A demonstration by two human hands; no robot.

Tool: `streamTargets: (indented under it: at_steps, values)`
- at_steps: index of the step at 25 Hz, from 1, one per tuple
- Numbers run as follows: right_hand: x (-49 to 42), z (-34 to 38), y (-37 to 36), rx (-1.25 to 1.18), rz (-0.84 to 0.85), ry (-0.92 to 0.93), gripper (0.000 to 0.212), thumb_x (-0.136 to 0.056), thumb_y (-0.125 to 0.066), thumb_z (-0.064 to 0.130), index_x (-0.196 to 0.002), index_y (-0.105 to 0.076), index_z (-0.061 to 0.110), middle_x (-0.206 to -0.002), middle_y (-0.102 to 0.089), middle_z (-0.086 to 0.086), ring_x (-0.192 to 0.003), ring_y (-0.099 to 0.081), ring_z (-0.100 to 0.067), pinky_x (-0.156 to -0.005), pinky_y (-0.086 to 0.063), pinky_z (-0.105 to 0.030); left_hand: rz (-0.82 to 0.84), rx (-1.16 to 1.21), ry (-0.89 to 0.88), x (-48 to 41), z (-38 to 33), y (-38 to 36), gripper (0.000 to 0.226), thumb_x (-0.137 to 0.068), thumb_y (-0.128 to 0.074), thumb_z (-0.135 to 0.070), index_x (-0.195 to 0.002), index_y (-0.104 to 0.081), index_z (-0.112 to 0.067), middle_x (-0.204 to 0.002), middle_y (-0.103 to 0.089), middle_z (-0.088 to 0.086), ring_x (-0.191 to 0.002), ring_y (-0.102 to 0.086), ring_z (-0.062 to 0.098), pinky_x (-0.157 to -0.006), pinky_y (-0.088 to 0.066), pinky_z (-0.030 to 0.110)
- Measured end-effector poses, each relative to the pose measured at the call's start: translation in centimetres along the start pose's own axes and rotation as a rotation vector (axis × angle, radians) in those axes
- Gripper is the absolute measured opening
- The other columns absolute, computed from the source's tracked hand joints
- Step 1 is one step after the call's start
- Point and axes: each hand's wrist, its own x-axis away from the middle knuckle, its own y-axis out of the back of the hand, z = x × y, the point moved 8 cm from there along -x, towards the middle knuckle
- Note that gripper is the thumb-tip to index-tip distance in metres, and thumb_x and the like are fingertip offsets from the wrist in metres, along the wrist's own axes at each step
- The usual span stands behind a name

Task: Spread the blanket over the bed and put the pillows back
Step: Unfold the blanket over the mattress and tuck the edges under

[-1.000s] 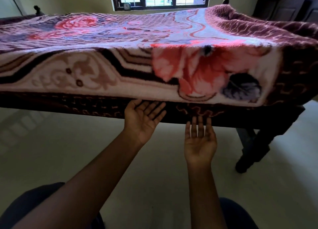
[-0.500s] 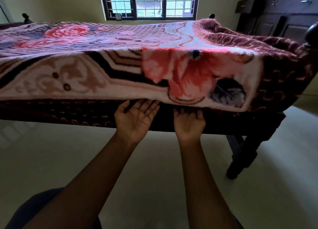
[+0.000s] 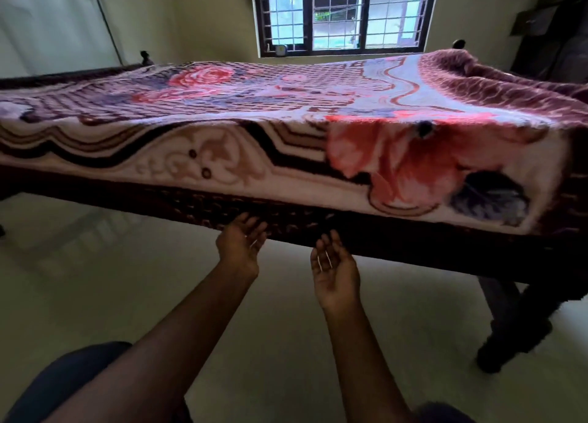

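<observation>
Left hand (image 3: pixel 240 247) and right hand (image 3: pixel 334 268) are hovering palm-up, fingers loosely spread, gripping nothing, possibly brushing the dark hem. Judging: tuck the overhang evenly along the side, no bunching. Blanket (image 3: pixel 286 111), plush floral, is lying over the bed (image 3: pixel 509 327), draping down the near side.

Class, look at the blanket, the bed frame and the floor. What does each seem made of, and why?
Blanket: thick plush fleece, likely synthetic; fuzzy pile.
Bed frame: dark wood, probably; shaped leg, dull finish.
Floor: smooth glossy tile or stone; reflects light.
</observation>
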Motion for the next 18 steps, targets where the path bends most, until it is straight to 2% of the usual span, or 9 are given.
streamTargets:
  at_steps: [2, 4, 5, 8, 11, 13, 15, 16, 18]
  values:
    - [-0.6, -3.4, -0.8, 0.098, -0.018, -0.089, 0.014, -0.095, -0.049, 0.011, -0.094, -0.062, 0.013, -0.090, -0.063, -0.004, -0.079, -0.059, -0.012, -0.057, -0.054, -0.019, -0.033, 0.068, -0.040, -2.1, -3.8, 2.3, 0.029, -0.097, -0.034, -0.012, -0.116, -0.055, -0.007, -0.106, -0.058, 0.007, -0.100, -0.059, 0.023, -0.080, -0.047, 0.028]
    - [-1.2, -6.5, -1.4, 0.192, -0.004, -0.166, 0.011, -0.093, -0.055, 0.013, -0.099, -0.062, 0.008, -0.090, -0.062, -0.004, -0.079, -0.059, -0.012, -0.057, -0.055, -0.020, 0.067, 0.053, -0.027, -3.7, -7.1, 2.8, 0.018, -0.091, -0.039, -0.024, -0.088, -0.054, -0.014, -0.090, -0.054, 0.006, -0.091, -0.057, 0.023, -0.076, -0.046, 0.031]
    - [-1.6, -7.7, -1.9, 0.235, 0.012, -0.188, 0.017, -0.091, -0.058, 0.014, -0.106, -0.060, 0.006, -0.092, -0.061, -0.005, -0.079, -0.059, -0.013, -0.057, -0.055, -0.021, 0.129, 0.054, -0.018, -4.2, -8.1, 2.7, 0.021, -0.089, -0.040, -0.031, -0.089, -0.054, -0.014, -0.090, -0.053, 0.007, -0.088, -0.056, 0.024, -0.076, -0.045, 0.033]
    - [-3.6, -9.7, -3.8, 0.314, 0.017, -0.141, 0.031, -0.087, -0.064, 0.016, -0.116, -0.055, 0.009, -0.093, -0.058, -0.003, -0.080, -0.057, -0.012, -0.064, -0.051, -0.025, 0.198, 0.051, -0.027, -4.8, -9.3, 2.5, 0.057, -0.090, -0.034, -0.052, -0.120, -0.050, -0.006, -0.110, -0.056, 0.015, -0.108, -0.053, 0.031, -0.096, -0.040, 0.040]
    - [-4.9, -10.7, -5.3, 0.326, -0.057, -0.035, 0.010, -0.086, -0.065, 0.015, -0.092, -0.058, 0.010, -0.073, -0.055, -0.002, -0.061, -0.050, -0.008, -0.055, -0.044, -0.019, 0.209, 0.123, -0.012, -4.4, -9.1, 2.7, 0.071, -0.088, -0.031, -0.061, -0.127, -0.046, -0.004, -0.115, -0.056, 0.016, -0.110, -0.053, 0.031, -0.099, -0.038, 0.042]
    - [-5.0, -11.4, -6.5, 0.151, -0.008, -0.046, 0.007, -0.090, -0.059, 0.011, -0.082, -0.057, 0.011, -0.066, -0.062, -0.003, -0.054, -0.056, -0.007, -0.048, -0.046, -0.017, 0.227, 0.159, -0.003, -4.5, -8.9, 3.0, 0.075, -0.087, -0.028, -0.065, -0.130, -0.045, -0.005, -0.115, -0.057, 0.015, -0.107, -0.055, 0.029, -0.095, -0.039, 0.043]
    - [-4.2, -12.0, -8.1, -0.096, 0.163, -0.114, 0.018, -0.096, -0.045, 0.016, -0.090, -0.060, 0.008, -0.080, -0.071, -0.006, -0.076, -0.067, -0.013, -0.063, -0.056, -0.022, 0.252, 0.194, -0.007, -4.7, -9.0, 3.2, 0.075, -0.088, -0.025, -0.065, -0.130, -0.046, -0.006, -0.117, -0.058, 0.014, -0.110, -0.054, 0.028, -0.095, -0.039, 0.044]
    - [-3.7, -12.1, -8.7, -0.192, 0.252, -0.141, 0.026, -0.097, -0.039, 0.020, -0.095, -0.060, 0.006, -0.091, -0.071, -0.009, -0.090, -0.066, -0.018, -0.075, -0.056, -0.029, 0.266, 0.216, -0.008, -4.8, -9.1, 3.0, 0.074, -0.089, -0.025, -0.064, -0.131, -0.046, -0.006, -0.118, -0.057, 0.014, -0.113, -0.054, 0.028, -0.096, -0.039, 0.044]
    - [-3.0, -12.1, -9.7, -0.272, 0.347, -0.140, 0.034, -0.097, -0.032, 0.027, -0.104, -0.058, 0.005, -0.107, -0.064, -0.012, -0.107, -0.058, -0.024, -0.088, -0.050, -0.040, 0.296, 0.270, -0.009, -4.8, -9.3, 2.8, 0.073, -0.090, -0.025, -0.062, -0.132, -0.045, -0.006, -0.122, -0.056, 0.015, -0.118, -0.052, 0.028, -0.098, -0.039, 0.043]
